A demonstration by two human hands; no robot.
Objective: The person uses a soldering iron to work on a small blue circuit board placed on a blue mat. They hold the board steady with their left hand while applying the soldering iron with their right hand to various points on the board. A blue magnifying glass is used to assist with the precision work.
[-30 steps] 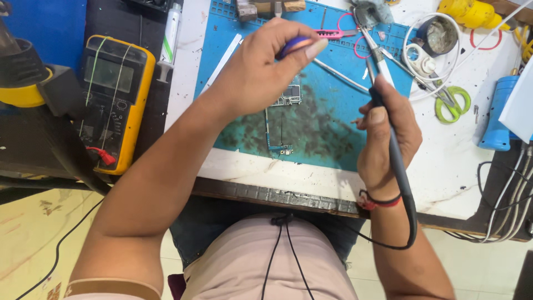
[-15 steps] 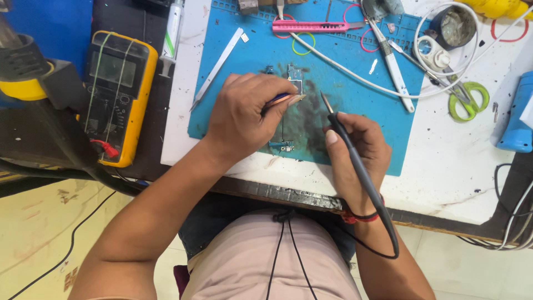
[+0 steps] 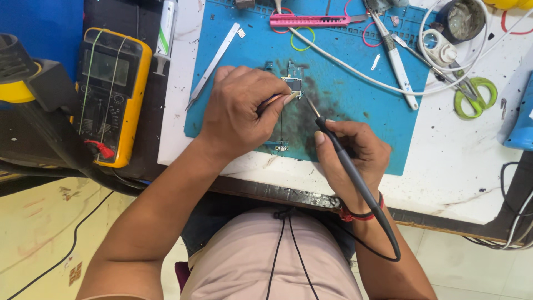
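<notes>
Right hand grips a slim black soldering iron, tip at 11 o'clock toward the small green circuit board on the blue silicone mat. Left hand pinches a thin purple-orange tool beside the board.

Blue mat with dark smudge, yellow-black multimeter, pink ruler, green-handled scissors, white table.

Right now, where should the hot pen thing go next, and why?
Probably a tiny nudge forward and left. The right hand holds the soldering iron with its thin tip just short of the small circuit board on the blue mat. The left hand already pinches a thin tool at that board, so the spot looks ready for the tip.
</notes>
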